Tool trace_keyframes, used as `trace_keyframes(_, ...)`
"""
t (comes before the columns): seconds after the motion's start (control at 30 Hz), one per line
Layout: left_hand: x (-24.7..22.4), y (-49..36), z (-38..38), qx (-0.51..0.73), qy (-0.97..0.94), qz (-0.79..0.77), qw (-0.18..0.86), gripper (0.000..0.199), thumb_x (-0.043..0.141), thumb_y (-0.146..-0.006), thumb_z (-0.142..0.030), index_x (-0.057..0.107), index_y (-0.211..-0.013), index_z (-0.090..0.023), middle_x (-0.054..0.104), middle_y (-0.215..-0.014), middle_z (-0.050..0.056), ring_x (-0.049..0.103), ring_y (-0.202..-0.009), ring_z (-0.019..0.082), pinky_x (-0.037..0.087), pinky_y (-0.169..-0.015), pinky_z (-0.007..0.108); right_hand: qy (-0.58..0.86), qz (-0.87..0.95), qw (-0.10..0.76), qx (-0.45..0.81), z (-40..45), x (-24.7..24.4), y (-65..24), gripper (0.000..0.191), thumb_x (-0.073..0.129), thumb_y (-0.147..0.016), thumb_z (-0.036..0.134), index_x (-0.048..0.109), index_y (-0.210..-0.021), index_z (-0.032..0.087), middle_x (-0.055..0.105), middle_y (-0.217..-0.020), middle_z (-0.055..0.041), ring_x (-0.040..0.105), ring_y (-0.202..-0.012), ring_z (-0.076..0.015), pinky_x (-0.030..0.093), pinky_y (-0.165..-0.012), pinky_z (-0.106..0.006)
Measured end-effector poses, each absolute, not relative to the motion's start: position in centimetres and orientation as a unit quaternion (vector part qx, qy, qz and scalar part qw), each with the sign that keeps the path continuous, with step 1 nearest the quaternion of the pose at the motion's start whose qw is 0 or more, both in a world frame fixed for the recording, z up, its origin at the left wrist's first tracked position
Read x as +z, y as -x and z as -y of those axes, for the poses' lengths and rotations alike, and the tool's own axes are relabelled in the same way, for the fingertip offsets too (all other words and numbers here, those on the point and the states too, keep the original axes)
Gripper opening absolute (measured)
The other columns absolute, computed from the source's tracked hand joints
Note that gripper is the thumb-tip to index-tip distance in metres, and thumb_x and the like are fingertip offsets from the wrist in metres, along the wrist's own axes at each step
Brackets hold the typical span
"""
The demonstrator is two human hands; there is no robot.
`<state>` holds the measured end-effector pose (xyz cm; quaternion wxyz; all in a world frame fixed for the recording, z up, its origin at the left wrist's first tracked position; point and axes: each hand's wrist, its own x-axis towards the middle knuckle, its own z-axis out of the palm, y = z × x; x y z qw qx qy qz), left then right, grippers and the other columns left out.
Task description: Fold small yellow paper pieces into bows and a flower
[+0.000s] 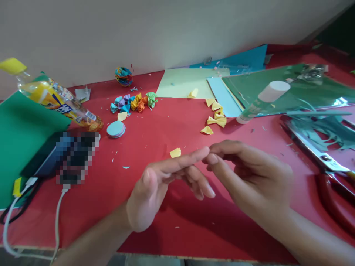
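Note:
My left hand [169, 181] is raised over the red table [155, 129], fingers stretched out to the right and thumb apart, with nothing in it. The fingers of my right hand [249, 177] are pinched together at the left index fingertip; whatever they hold, if anything, is too small to make out. A small yellow paper piece [175, 152] lies just behind my left fingers. Folded yellow pieces [217, 120] lie farther back, beyond my right hand. A stack of light blue paper discs [116, 129] sits at the left, with a yellow piece [122, 116] behind it.
Bottle [63, 103], power bank [47, 155] and phone [80, 155] with cables stand or lie left. Colourful folded papers [133, 102] are at the back. A glue stick [263, 101], paper sheets [291, 87] and large red-handled scissors [324, 159] are right.

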<state>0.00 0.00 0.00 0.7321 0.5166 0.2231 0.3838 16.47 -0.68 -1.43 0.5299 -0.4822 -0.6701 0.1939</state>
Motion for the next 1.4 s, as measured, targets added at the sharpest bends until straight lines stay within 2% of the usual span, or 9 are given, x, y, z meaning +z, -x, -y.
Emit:
trace_keyframes(0.13, -0.5, -0.1, 0.1, 0.395, -0.529, -0.247, 0.71, 0.063, 0.034, -0.079, -0.064, 0.058, -0.116, -0.02, 0.066, -0.078, 0.008, 0.057, -0.073, 0.019, 0.046, -0.07, 0.033, 0.48, 0.676, 0.525, 0.194, 0.8, -1.4, -16.4, 0.009, 0.058, -0.076, 0.012, 0.056, -0.075, 0.021, 0.058, -0.062, 0.0064, 0.054, -0.05, -0.0049, 0.044, -0.048, -0.016)
trace_keyframes(0.33, -2.2, -0.6, -0.4, 0.47, -0.481, -0.388, 0.63, 0.014, 0.06, -0.078, -0.029, 0.072, -0.081, -0.023, 0.066, -0.063, 0.002, 0.053, -0.054, 0.009, 0.044, -0.048, 0.019, 0.49, 0.689, 0.507, 0.169, 0.6, -1.8, -16.2, 0.006, 0.059, -0.076, 0.015, 0.058, -0.079, 0.021, 0.062, -0.065, 0.0048, 0.054, -0.051, -0.0059, 0.046, -0.051, -0.016)
trace_keyframes(0.53, -3.1, 0.0, -2.7, 0.475, -0.412, -0.539, 0.56, 0.018, 0.072, -0.063, -0.034, 0.072, -0.07, -0.017, 0.069, -0.065, 0.006, 0.057, -0.056, 0.012, 0.04, -0.044, 0.019, 0.528, 0.695, 0.44, 0.211, -0.6, -2.8, -16.4, 0.005, 0.056, -0.077, 0.021, 0.061, -0.076, 0.019, 0.062, -0.063, 0.0015, 0.056, -0.052, -0.0093, 0.042, -0.043, -0.018)
trace_keyframes(0.67, -3.6, 0.7, -3.9, 0.496, -0.389, -0.551, 0.546, 0.023, 0.077, -0.056, -0.034, 0.067, -0.061, -0.014, 0.065, -0.058, 0.004, 0.054, -0.049, 0.009, 0.038, -0.043, 0.018, 0.533, 0.735, 0.346, 0.237, -1.6, -4.4, -16.5, 0.011, 0.052, -0.08, 0.026, 0.061, -0.083, 0.019, 0.065, -0.072, -0.0011, 0.06, -0.059, -0.0129, 0.046, -0.055, -0.023)
trace_keyframes(0.77, -4.1, 1.0, -4.5, 0.525, -0.38, -0.542, 0.535, 0.028, 0.077, -0.054, -0.035, 0.059, -0.052, -0.014, 0.058, -0.047, -0.001, 0.048, -0.042, 0.006, 0.038, -0.042, 0.018, 0.516, 0.769, 0.299, 0.23, -2.3, -5.8, -16.1, 0.019, 0.052, -0.081, 0.032, 0.06, -0.092, 0.019, 0.065, -0.088, -0.0063, 0.061, -0.078, -0.0194, 0.047, -0.068, -0.031)
trace_keyframes(0.87, -4.5, 1.2, -4.9, 0.527, -0.395, -0.534, 0.53, 0.027, 0.072, -0.061, -0.038, 0.064, -0.061, -0.013, 0.063, -0.056, 0.002, 0.056, -0.05, 0.009, 0.043, -0.047, 0.019, 0.496, 0.79, 0.292, 0.21, -2.8, -6.8, -15.4, 0.025, 0.052, -0.081, 0.035, 0.06, -0.099, 0.019, 0.063, -0.099, -0.0094, 0.057, -0.091, -0.0236, 0.045, -0.079, -0.037)
trace_keyframes(1.1, -5.1, 1.6, -5.0, 0.493, -0.474, -0.488, 0.542, 0.034, 0.055, -0.078, -0.042, 0.068, -0.091, -0.013, 0.07, -0.082, 0.011, 0.065, -0.076, 0.018, 0.048, -0.059, 0.024, 0.465, 0.793, 0.297, 0.258, -3.0, -7.1, -15.1, 0.016, 0.046, -0.083, 0.023, 0.061, -0.088, 0.02, 0.062, -0.092, -0.0078, 0.057, -0.086, -0.0214, 0.044, -0.077, -0.035)
trace_keyframes(1.27, -4.7, 1.9, -4.4, 0.454, -0.631, -0.48, 0.408, 0.024, 0.063, -0.072, -0.038, 0.071, -0.079, -0.017, 0.07, -0.084, 0.01, 0.063, -0.08, 0.019, 0.047, -0.074, 0.029, 0.472, 0.754, 0.365, 0.273, -2.9, -6.6, -15.1, 0.014, 0.048, -0.084, 0.026, 0.059, -0.087, 0.019, 0.062, -0.093, -0.0068, 0.057, -0.087, -0.0196, 0.044, -0.078, -0.033)
trace_keyframes(1.4, -4.3, 2.1, -4.2, 0.383, -0.758, -0.434, 0.302, 0.023, 0.057, -0.078, -0.036, 0.071, -0.085, -0.019, 0.067, -0.086, 0.007, 0.061, -0.079, 0.016, 0.045, -0.073, 0.027, 0.467, 0.75, 0.39, 0.259, -3.2, -6.7, -15.4, 0.014, 0.048, -0.085, 0.025, 0.06, -0.087, 0.018, 0.06, -0.091, -0.0069, 0.056, -0.086, -0.0179, 0.043, -0.078, -0.031)
